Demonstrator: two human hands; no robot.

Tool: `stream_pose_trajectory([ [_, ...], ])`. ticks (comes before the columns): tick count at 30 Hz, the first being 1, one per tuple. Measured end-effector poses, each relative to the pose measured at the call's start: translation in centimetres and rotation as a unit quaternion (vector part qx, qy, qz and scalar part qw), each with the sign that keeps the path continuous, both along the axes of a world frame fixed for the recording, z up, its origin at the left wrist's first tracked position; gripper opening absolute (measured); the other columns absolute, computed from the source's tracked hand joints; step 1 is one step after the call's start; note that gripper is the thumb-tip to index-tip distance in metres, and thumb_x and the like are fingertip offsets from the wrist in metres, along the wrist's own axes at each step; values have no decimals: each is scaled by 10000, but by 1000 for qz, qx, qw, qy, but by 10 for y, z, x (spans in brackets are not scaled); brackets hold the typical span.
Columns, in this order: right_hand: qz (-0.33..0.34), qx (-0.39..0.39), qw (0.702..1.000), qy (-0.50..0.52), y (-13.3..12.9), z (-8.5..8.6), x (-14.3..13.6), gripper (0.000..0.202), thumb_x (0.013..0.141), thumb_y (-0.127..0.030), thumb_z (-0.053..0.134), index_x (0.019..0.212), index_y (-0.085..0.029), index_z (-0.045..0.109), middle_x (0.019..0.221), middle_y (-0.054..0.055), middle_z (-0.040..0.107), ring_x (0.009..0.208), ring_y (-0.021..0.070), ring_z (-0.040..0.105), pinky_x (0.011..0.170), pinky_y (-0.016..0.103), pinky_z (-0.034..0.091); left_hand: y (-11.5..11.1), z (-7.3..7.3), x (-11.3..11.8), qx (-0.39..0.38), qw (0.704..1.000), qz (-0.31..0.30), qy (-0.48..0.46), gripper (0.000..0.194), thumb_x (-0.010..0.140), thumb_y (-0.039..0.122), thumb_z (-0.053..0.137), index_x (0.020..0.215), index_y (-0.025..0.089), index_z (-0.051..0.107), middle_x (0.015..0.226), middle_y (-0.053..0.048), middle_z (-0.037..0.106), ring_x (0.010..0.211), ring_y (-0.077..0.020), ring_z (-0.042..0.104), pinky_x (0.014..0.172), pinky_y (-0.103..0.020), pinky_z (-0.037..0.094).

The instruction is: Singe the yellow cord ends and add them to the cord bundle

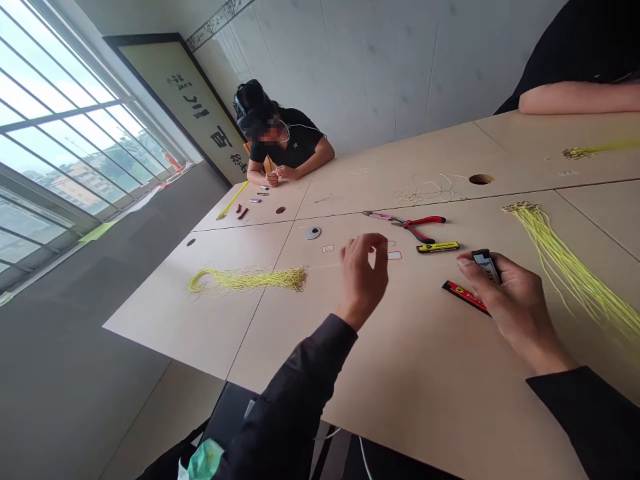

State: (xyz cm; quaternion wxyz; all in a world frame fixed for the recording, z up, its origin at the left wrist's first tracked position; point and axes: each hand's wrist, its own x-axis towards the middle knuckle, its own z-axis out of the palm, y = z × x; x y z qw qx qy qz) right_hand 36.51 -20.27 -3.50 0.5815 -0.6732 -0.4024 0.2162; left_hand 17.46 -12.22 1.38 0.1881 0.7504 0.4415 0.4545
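Note:
My left hand point(364, 272) is raised over the middle of the table, thumb and fingertips pinched together in a ring. What the pinch holds, if anything, is too small to make out. In my right hand point(517, 297) is a dark grey lighter point(486, 265) with pale lettering, held upright between thumb and fingers. A red lighter point(465, 296) lies partly behind that hand, and a yellow lighter point(438, 247) rests just beyond it. Left of my left hand lies a bundle of yellow cords point(250, 277); a second yellow cord bundle point(565, 250) is at the right.
Red-handled pliers point(420, 227) and pink-handled tweezers or pliers point(379, 215) lie farther back. A round metal disc point(313, 233) and small red-bordered labels point(327, 249) are nearby. Loose cords point(430, 190) and a table hole point(481, 179) are beyond. One co-worker point(285, 137) sits opposite, another point(575, 73) at right.

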Motion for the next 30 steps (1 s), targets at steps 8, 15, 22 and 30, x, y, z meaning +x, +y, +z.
stream_pose_trajectory([
  [8,138,49,988,-43,4,2,0,324,889,-469,619,1043,-196,698,816,27,689,666,163,613,630,251,503,-22,-48,55,-190,951,-173,-171,226,940,417,552,887,206,613,870,-39,671,820,-171,587,772,-315,430],
  [15,172,41,983,-56,4,1,-1,277,912,-454,605,974,-193,674,809,24,696,697,169,623,663,252,496,-16,-67,51,-308,884,-237,-260,338,867,508,646,880,171,630,823,-29,635,778,-144,573,752,-266,452],
  [22,151,14,986,-66,2,2,-1,294,902,-468,617,916,-178,659,747,9,632,637,144,544,593,232,447,-17,-65,48,-321,881,-252,-239,319,882,488,627,904,170,642,855,-37,657,786,-151,589,722,-258,449],
  [30,156,6,986,-63,3,-3,0,335,893,-495,618,949,-171,676,688,-3,587,598,144,502,572,242,434,-16,-60,45,-330,882,-234,-241,340,882,506,603,826,171,620,742,-11,609,700,-137,550,649,-249,415],
])
